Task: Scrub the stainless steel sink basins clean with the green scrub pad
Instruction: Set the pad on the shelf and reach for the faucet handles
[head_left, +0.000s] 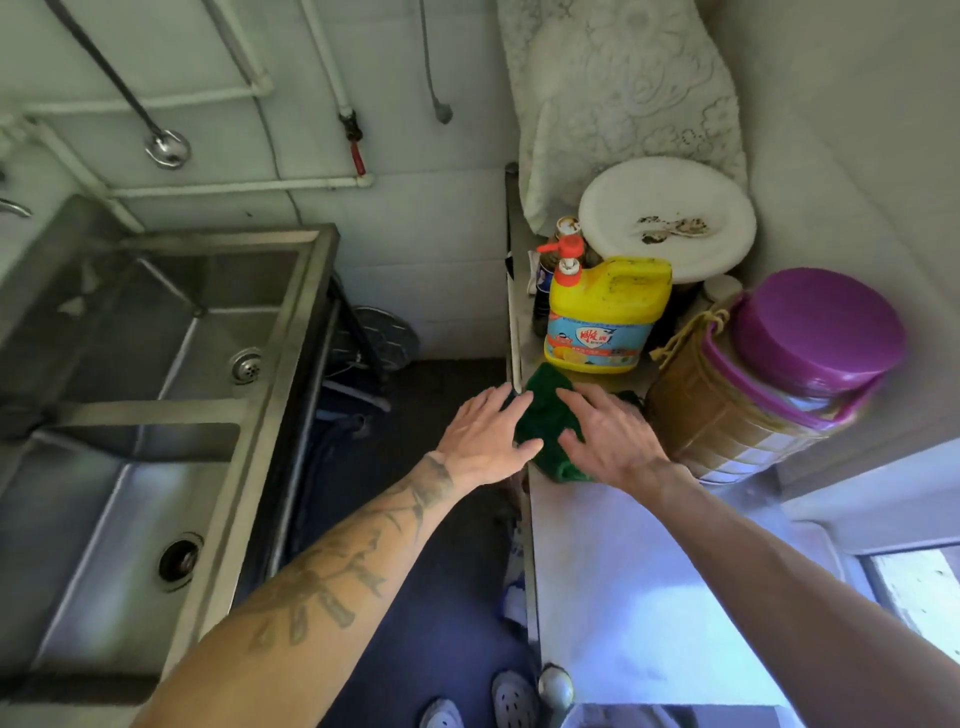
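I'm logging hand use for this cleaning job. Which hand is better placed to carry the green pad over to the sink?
Probably the left hand: it lies on the green scrub pad and is on the sink's side. The right hand touches it too, but farther away.

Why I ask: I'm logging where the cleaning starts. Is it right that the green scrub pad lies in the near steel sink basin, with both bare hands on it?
Not quite. The head view shows the green scrub pad on the pale counter by the yellow detergent jug, not in the near steel sink basin. Both hands, left hand and right hand, are indeed on it.
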